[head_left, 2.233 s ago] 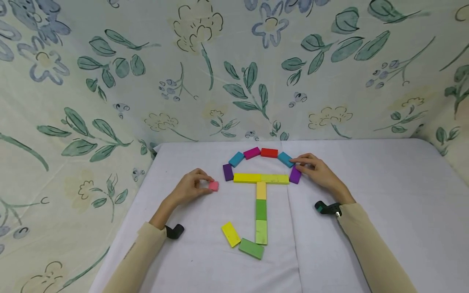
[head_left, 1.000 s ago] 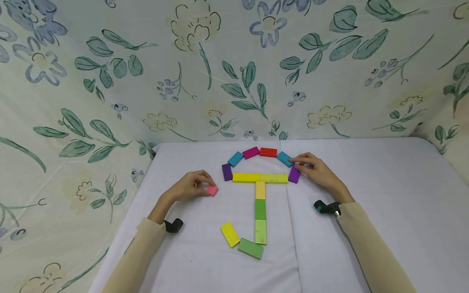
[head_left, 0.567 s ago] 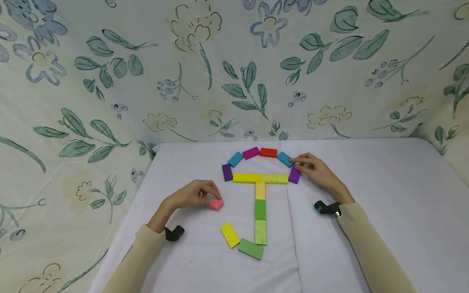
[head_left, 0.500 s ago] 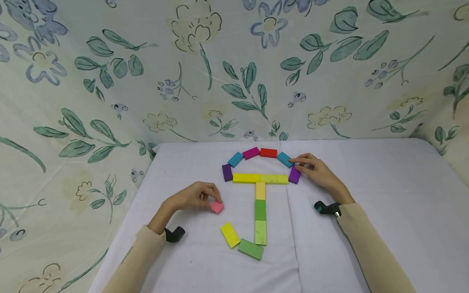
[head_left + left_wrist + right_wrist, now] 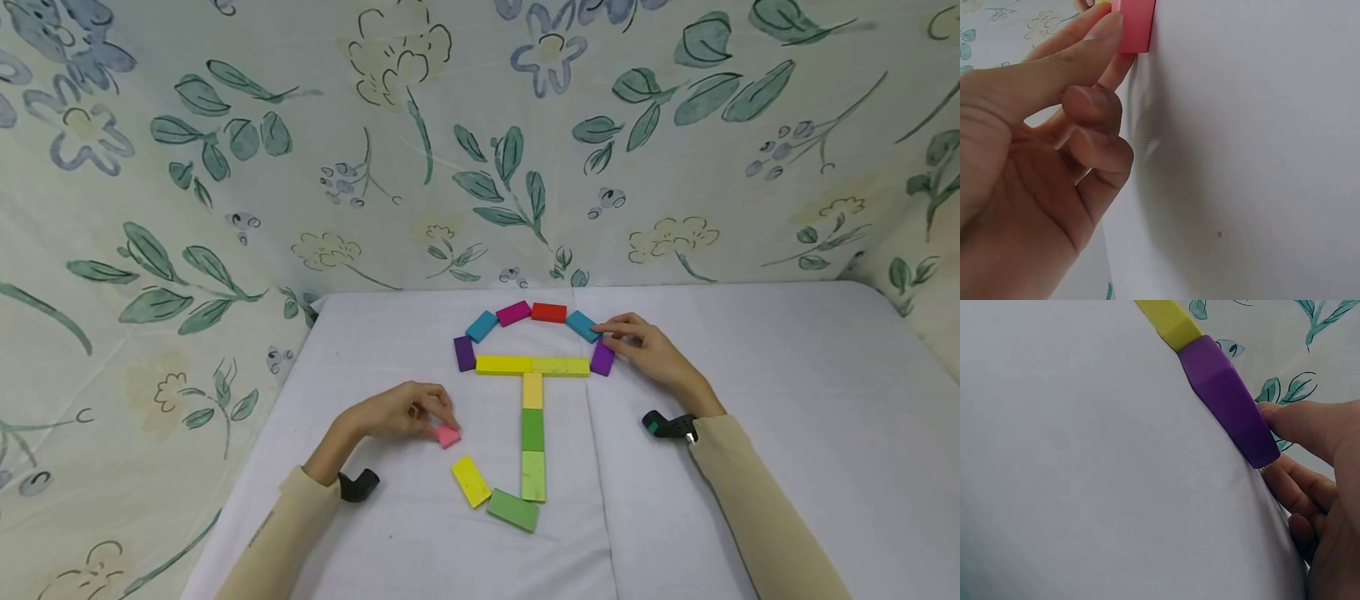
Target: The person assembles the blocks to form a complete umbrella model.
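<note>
My left hand (image 5: 405, 409) pinches a pink block (image 5: 447, 436) between thumb and fingers, just behind a yellow block (image 5: 471, 481). In the left wrist view the pink block (image 5: 1135, 25) shows at the top edge, the thumb against its face. My right hand (image 5: 651, 354) rests at the right end of an arch of blocks. Its fingertips touch the blue block (image 5: 582, 326) and the thumb lies by the purple block (image 5: 602, 357). Seen from the right wrist, the thumb touches the purple block (image 5: 1229, 400), with the other fingers loosely bent beyond its end.
The arch continues left through red (image 5: 549, 312), magenta (image 5: 513, 313), blue (image 5: 482, 326) and dark purple (image 5: 465, 353) blocks. Yellow blocks (image 5: 504, 365) form a bar below, with a stem of yellow and green blocks (image 5: 533, 430). A green block (image 5: 513, 510) angles off its foot. White cloth (image 5: 720, 517) covers the table.
My left hand has carried the pink block toward the near side and slightly right, from beside the dark purple block to behind the loose yellow one. The right hand stays in place.
</note>
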Tool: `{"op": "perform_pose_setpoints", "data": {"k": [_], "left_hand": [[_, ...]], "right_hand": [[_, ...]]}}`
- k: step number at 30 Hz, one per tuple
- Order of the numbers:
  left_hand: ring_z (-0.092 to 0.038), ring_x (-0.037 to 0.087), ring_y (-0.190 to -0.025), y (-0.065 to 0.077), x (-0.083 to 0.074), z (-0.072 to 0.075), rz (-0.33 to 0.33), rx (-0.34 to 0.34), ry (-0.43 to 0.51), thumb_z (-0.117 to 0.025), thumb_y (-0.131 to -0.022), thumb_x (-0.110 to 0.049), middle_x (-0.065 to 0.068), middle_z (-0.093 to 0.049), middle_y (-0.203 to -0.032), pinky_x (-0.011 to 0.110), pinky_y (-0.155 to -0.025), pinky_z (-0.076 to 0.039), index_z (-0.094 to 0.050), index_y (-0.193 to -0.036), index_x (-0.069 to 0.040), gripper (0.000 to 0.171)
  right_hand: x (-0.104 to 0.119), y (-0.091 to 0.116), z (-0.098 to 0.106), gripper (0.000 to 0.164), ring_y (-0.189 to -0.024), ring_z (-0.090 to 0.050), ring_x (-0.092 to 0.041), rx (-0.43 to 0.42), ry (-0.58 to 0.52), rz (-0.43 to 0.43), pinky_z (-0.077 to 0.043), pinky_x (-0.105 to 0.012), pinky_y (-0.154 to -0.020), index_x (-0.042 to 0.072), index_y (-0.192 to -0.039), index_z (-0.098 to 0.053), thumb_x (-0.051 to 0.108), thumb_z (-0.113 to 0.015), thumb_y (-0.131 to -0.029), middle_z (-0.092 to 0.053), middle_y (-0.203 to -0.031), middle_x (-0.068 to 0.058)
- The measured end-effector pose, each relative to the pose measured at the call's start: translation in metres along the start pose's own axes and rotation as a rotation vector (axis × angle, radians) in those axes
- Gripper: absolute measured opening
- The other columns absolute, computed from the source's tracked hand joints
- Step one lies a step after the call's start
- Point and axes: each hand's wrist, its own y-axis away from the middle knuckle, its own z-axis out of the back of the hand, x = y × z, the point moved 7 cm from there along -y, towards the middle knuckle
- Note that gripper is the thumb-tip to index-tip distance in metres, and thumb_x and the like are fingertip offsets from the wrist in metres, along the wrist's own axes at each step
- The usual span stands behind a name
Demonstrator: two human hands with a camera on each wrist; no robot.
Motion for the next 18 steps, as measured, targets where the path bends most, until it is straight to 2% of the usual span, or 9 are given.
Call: {"op": "perform_pose_setpoints", "data": {"k": [9,18], "left_hand": [[-0.054,0.019,-0.096,0.0026,0.0019,-0.0035,-0.007,-0.016,0.05,-0.076,-0.093,-0.008,0.007,-0.064,-0.119,0.019,-0.074,-0.043,-0.081,-0.117,-0.015,0.025],[-0.051,0.022,-0.11,0.0052,0.0023,-0.0072,0.001,-0.02,0.063,-0.073,-0.095,-0.006,0.006,-0.064,-0.121,0.019,-0.074,-0.043,-0.08,-0.119,-0.016,0.027]], "right_hand": [[-0.0051,-0.0023,-0.0006,0.036,-0.133,-0.042,-0.031,-0.013,0.019,-0.012,-0.039,-0.052,-0.112,0.018,-0.14,-0.066,0.03,-0.058,-0.107,-0.049,-0.142,-0.012],[-0.006,-0.0042,-0.001,0.036,-0.133,-0.041,-0.033,-0.01,0.017,-0.001,-0.038,-0.053,-0.111,0.018,-0.14,-0.066,0.029,-0.058,-0.107,-0.049,-0.142,-0.012]]}}
